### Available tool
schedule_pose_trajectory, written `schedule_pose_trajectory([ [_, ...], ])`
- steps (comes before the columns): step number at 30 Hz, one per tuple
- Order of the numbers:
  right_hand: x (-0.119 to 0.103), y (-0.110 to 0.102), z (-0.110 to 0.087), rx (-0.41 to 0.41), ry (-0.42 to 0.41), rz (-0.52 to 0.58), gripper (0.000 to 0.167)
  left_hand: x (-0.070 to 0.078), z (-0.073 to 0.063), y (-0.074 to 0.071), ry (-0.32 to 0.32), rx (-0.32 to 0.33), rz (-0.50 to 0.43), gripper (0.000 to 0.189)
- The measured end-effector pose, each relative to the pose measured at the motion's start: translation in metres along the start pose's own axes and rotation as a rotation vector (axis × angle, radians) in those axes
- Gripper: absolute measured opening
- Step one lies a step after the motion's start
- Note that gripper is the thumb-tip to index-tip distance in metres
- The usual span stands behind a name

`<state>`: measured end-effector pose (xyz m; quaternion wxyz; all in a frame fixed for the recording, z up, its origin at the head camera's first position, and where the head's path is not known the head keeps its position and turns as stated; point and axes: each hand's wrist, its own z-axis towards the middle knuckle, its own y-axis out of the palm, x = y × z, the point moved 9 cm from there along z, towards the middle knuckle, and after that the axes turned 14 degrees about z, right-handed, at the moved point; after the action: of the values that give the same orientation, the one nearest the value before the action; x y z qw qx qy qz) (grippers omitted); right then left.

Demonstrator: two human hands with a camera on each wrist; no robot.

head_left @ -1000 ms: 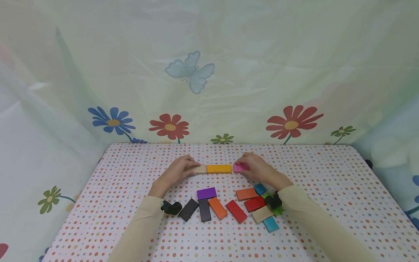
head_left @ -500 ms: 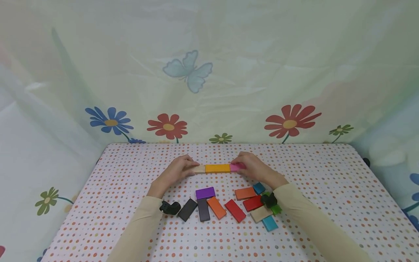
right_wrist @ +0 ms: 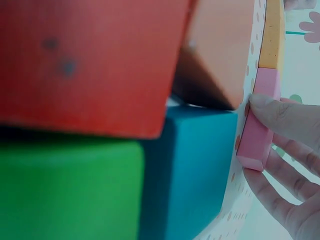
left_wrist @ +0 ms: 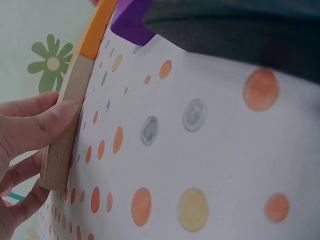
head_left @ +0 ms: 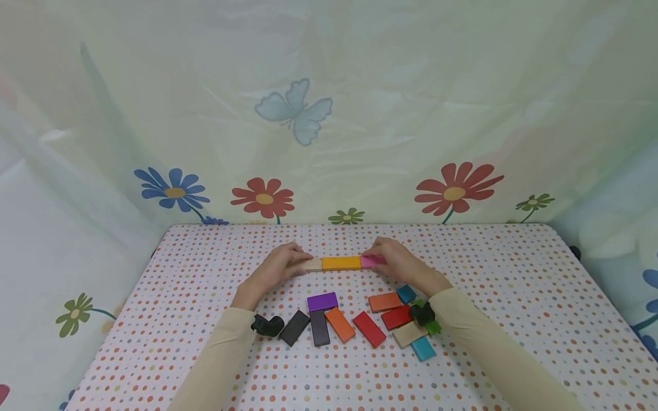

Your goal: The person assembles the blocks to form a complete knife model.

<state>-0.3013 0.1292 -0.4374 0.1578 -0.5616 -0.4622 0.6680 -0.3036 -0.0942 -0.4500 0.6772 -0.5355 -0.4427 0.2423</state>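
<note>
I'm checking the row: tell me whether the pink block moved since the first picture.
Yes: the pink block moved left relative to the purple block, meeting the yellow block.

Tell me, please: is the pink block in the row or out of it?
In the row: the right wrist view shows the pink block meeting the yellow block end to end, with no visible gap.

Behind the dotted tabletop [head_left: 514, 285] hangs a pale, creased sheet [head_left: 380, 51] printed with 1 blue butterfly [head_left: 298, 109].
</note>
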Motion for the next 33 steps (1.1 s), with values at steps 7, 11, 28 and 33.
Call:
schedule_pose_trajectory([
  [7, -0.0002, -0.0013, -0.0006, -0.006, -0.003, 0.008, 0.038, -0.0002, 0.0002, -0.0001, 0.002, 0.011, -0.004, 0.035],
  [11, 0.0003, -0.0014, -0.0013, -0.015, -0.005, 0.007, 0.038, -0.0017, 0.001, 0.0018, -0.005, 0.008, -0.008, 0.035],
  [28, -0.0019, -0.0012, 0.0005, -0.025, 0.013, 0.007, 0.039, 0.0008, -0.0007, -0.0019, 0.002, 0.008, -0.001, 0.035],
  [33, -0.0011, 0.0001, 0.0009, -0.029, 0.033, 0.007, 0.045, 0.0003, 0.0007, 0.0002, 0.01, 0.005, -0.002, 0.034],
])
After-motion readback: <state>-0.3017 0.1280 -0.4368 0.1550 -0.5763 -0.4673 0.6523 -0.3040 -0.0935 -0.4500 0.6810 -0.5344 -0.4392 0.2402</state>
